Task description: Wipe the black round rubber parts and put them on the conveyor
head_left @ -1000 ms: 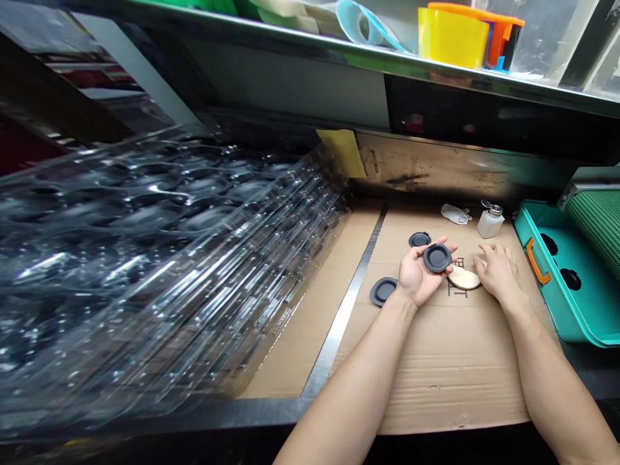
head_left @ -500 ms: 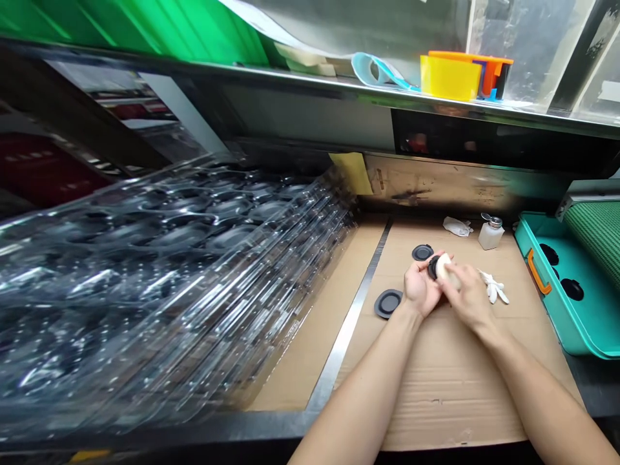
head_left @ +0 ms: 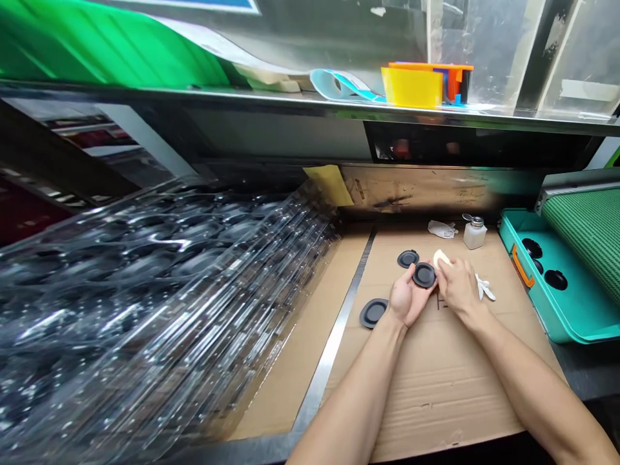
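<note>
My left hand (head_left: pixel 405 299) grips a round black rubber cap (head_left: pixel 423 276) between thumb and fingers, just above the cardboard sheet (head_left: pixel 436 381). My right hand (head_left: pixel 455 288) is closed on a cream-coloured pad (head_left: pixel 440 258) held right beside the cap's right edge. Two more black caps lie on the cardboard: one (head_left: pixel 407 259) just behind my left hand, the other (head_left: pixel 372 312) to its left. A crumpled white cloth (head_left: pixel 485 288) lies beside my right hand.
A big stack of clear plastic blister trays (head_left: pixel 145 303) fills the left. A small pump bottle (head_left: pixel 474 232) and a crumpled white scrap (head_left: pixel 442 228) stand at the back. A teal tray (head_left: pixel 571 310) holding black caps sits right, under a green belt (head_left: pixel 588 226). Yellow and orange bins (head_left: pixel 414 87) are on the shelf above.
My right hand picked the cream pad up off the cardboard, brought it onto the cap in my left hand, then slid it to the cap's right edge. The view tilted upward.
</note>
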Demonstrator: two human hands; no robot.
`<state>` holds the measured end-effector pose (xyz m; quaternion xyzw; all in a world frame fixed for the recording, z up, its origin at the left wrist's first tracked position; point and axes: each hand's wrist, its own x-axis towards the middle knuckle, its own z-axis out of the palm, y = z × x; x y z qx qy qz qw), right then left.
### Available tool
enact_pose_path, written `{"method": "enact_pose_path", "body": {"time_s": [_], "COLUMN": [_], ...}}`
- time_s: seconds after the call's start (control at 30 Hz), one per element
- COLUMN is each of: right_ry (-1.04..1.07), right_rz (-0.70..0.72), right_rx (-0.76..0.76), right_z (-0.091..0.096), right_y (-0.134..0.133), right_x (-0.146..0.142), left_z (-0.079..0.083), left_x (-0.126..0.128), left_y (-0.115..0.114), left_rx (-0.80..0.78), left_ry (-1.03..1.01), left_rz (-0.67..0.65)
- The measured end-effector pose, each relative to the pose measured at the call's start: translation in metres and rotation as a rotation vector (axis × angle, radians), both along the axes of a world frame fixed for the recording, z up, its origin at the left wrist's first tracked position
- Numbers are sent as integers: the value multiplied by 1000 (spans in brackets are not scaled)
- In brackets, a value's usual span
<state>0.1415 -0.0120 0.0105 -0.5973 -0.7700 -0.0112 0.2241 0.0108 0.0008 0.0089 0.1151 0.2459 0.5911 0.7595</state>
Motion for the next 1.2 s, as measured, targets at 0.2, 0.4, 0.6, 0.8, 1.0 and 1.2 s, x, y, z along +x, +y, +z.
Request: {"method": "enact_pose_path", "body": {"time_s": [0.2,0.4,0.6,0.8,1.0,1.2], "right_ry": [54,-40,-84,-62,-78,-135], "right_rz": [-107,-47,-29,-25,-13,-81], "right_rx": [-38,-114,-178,-191,-198,-113], "right_z": [-11,-10,-3,-4,-6,-5], "right_y": [11,2,-1,0,2,5], "right_x": [20,14,11,12,12,21], "left_z": [1,6,14,21,21,-2], "left_x": [-5,-4,10,11,9,-1], "left_y": [3,-7,-29,-34,-32,-18], "left_rx": [-43,187,466,449,438,274], "left_ry": [87,441,921,947,903,1298], "left_rz": [11,240,475,446,440,257]}}
